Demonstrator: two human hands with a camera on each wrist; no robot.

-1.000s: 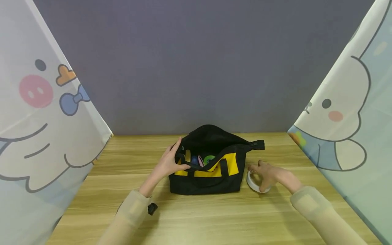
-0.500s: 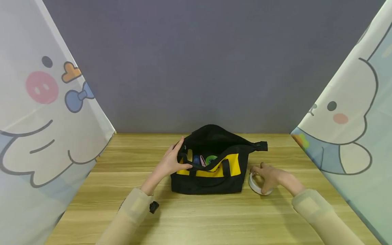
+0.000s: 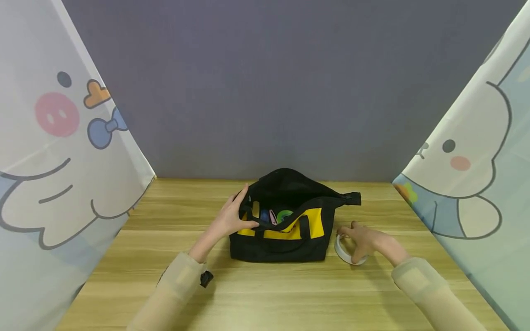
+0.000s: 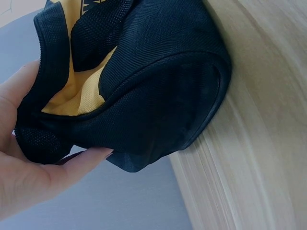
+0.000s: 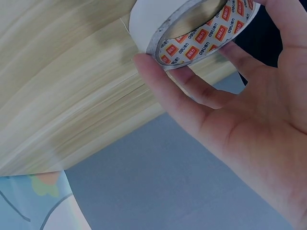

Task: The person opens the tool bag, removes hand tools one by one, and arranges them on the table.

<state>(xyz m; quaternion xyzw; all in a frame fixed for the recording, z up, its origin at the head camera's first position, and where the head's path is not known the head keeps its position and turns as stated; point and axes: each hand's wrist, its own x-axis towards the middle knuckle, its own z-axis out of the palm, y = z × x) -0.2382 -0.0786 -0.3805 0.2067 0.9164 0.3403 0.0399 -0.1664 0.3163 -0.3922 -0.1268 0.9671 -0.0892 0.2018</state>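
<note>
A black and yellow tool bag (image 3: 277,252) stands upright on the table, its zippered mouth gaping. My left hand (image 3: 229,219) grips the left end of the mouth; in the left wrist view its fingers (image 4: 79,165) lie along the black fabric near the zipper. Inside the bag I see a green ring-shaped roll (image 3: 284,215), a pink item (image 3: 272,217), a blue item (image 3: 264,215) and a yellowish one (image 3: 255,210). Right of the bag, my right hand (image 3: 366,240) holds a white roll of tape (image 5: 201,38) between thumb and fingertips, close over the table.
The wooden table (image 3: 285,299) runs back to a grey panel (image 3: 265,92). Cartoon-printed cloths hang on the left (image 3: 25,156) and right (image 3: 476,184). A zipper end tab (image 3: 353,198) juts from the bag's right side. A small black object (image 3: 206,278) shows beside the left sleeve.
The camera view has shifted slightly. Both hands keep their places on the bag and the tape roll, with no other clear movement.
</note>
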